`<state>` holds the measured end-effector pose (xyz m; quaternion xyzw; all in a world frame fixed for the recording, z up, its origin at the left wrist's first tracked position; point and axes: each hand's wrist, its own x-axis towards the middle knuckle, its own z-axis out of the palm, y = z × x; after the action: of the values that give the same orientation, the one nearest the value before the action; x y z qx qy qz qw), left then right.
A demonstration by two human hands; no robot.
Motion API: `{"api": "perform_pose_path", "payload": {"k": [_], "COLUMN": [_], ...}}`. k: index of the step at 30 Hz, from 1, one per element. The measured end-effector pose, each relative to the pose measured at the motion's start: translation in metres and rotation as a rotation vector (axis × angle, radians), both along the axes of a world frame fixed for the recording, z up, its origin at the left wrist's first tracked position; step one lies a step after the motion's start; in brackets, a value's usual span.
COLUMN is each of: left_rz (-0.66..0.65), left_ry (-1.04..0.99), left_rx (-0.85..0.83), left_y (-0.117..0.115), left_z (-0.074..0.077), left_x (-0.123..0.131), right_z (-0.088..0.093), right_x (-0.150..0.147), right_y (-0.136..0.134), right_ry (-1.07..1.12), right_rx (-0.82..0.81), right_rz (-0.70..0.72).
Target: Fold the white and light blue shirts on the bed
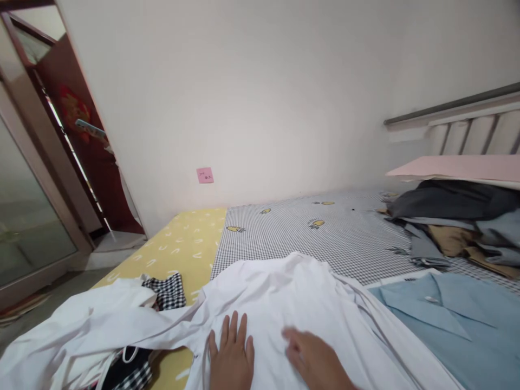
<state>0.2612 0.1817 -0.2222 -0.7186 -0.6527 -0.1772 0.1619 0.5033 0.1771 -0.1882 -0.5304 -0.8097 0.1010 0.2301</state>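
A white long-sleeved shirt lies spread over the bed in front of me, wrinkled along its upper part. One of its sleeves stretches out to the left. My left hand rests flat on the shirt's body, fingers spread, holding nothing. To its right, my right hand is over the same fabric and blurred by motion. Its index finger points forward and left, while the other fingers look curled. Whether it touches or grips the cloth, I cannot tell.
A folded light blue shirt lies at right. Behind it, dark, grey and brown clothes are stacked under a pink board. White and black-checked clothes lie at left on the yellow bedding. A wall stands behind the bed.
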Motion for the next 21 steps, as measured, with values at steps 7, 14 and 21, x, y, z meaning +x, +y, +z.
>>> {"api": "perform_pose_path", "payload": {"k": [7,14,21], "left_rz": [0.05,0.038,0.022], "left_ry": [-0.064,-0.107,-0.147], "left_rx": [0.053,0.11,0.038], "left_y": [-0.004,-0.007,-0.017], "left_z": [0.011,0.013,0.036], "left_x": [0.009,0.013,0.02], "right_z": [0.11,0.07,0.105], "right_x": [-0.032,-0.032,0.025], "right_y": [0.124,0.044,-0.058], "right_ry": [0.071,-0.022,-0.193], "right_rx": [-0.295,-0.225,-0.632], "right_rz": [-0.374,-0.306,-0.055]}}
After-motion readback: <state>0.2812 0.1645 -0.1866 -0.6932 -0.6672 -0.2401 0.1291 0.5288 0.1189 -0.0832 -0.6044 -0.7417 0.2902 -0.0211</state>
